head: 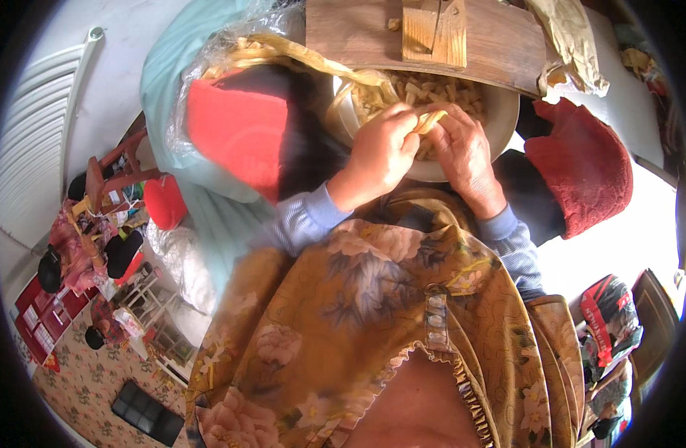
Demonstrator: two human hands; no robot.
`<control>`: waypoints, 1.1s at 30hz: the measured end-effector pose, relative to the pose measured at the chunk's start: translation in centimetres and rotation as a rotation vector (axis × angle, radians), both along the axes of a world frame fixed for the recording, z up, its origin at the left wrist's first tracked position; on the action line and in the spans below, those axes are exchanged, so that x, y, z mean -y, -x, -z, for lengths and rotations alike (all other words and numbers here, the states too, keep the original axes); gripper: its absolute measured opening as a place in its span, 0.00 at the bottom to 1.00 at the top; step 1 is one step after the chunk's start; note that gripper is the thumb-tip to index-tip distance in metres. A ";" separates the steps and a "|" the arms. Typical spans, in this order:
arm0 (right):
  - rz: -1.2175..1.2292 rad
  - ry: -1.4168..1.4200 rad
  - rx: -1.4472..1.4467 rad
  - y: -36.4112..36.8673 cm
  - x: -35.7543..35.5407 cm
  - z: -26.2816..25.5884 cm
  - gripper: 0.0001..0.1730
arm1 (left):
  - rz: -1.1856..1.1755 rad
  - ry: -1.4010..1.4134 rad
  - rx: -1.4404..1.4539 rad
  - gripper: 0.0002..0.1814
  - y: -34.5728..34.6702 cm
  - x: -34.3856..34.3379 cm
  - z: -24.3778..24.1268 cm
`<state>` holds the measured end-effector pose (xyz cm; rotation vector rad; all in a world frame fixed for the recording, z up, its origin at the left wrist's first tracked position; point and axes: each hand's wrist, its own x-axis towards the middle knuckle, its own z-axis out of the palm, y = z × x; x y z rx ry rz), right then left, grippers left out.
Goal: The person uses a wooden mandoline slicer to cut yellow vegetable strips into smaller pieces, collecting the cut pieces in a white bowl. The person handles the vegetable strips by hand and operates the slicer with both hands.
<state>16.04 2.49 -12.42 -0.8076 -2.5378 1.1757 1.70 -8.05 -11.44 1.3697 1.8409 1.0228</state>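
My left hand and my right hand are close together over a pale basin. Between them they pinch a folded, pale yellow strip of fibrous-looking material. A longer bundle of similar strips runs from a clear plastic bag at the left to the basin's rim. Short cut-looking pieces fill much of the basin. Beyond it lies a brown wooden board, bearing a light wood block with a thin dark blade-like piece on it.
Red cloth covers my left knee and a dark red knit cover my right. Pale green fabric hangs at the left. Crumpled brown paper lies by the board. A person in pink clothing is farther left, near a radiator.
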 end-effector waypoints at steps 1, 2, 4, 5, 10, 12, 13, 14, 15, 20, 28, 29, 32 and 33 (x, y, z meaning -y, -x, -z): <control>0.020 0.088 -0.071 -0.1 0.1 -0.1 0.13 | -0.044 0.052 0.030 0.10 -0.2 0.2 0.0; 0.040 0.175 -0.143 -0.1 0.2 -0.1 0.13 | -0.087 0.103 0.061 0.07 -0.4 0.5 0.1; 0.113 0.580 -0.254 -0.6 1.4 -0.5 0.15 | -0.110 0.158 0.068 0.06 -0.4 1.4 0.8; 0.208 0.885 -0.300 -1.0 2.2 -0.8 0.17 | -0.099 0.131 0.119 0.07 -0.7 1.6 1.2; 0.183 1.212 -0.384 -2.3 1.5 -2.5 0.13 | 0.052 0.138 0.227 0.11 -0.7 1.9 -0.1; 0.337 1.404 -0.343 -3.2 1.1 -4.7 0.09 | 0.135 0.266 0.225 0.15 1.1 2.0 -1.0; 0.342 1.310 -0.380 -4.0 0.9 -4.1 0.07 | 0.087 0.314 0.296 0.17 1.8 2.1 -1.3; 0.316 1.307 -0.331 -5.5 0.2 -3.0 0.09 | 0.101 0.284 0.321 0.15 2.8 1.9 -2.1; 0.289 1.305 -0.279 -6.6 -0.4 -2.1 0.11 | 0.113 0.255 0.347 0.14 3.6 1.6 -3.4; 0.393 1.547 -0.313 -4.8 -1.2 0.4 0.16 | 0.096 0.066 0.255 0.14 3.8 -1.0 -6.6; 0.093 1.230 -0.457 -0.4 0.6 -6.1 0.17 | -0.014 -0.069 0.328 0.17 3.9 -5.8 -0.5; 0.135 1.140 -0.488 0.0 -0.4 -5.4 0.18 | -0.049 -0.023 0.495 0.18 3.0 -5.4 0.1; 0.266 0.866 -0.492 0.8 -2.4 -3.6 0.19 | 0.069 0.133 0.967 0.18 1.2 -3.9 -1.9; 0.285 0.742 -0.513 1.1 -2.2 -2.4 0.19 | 0.038 0.110 1.045 0.17 0.6 -3.6 -3.2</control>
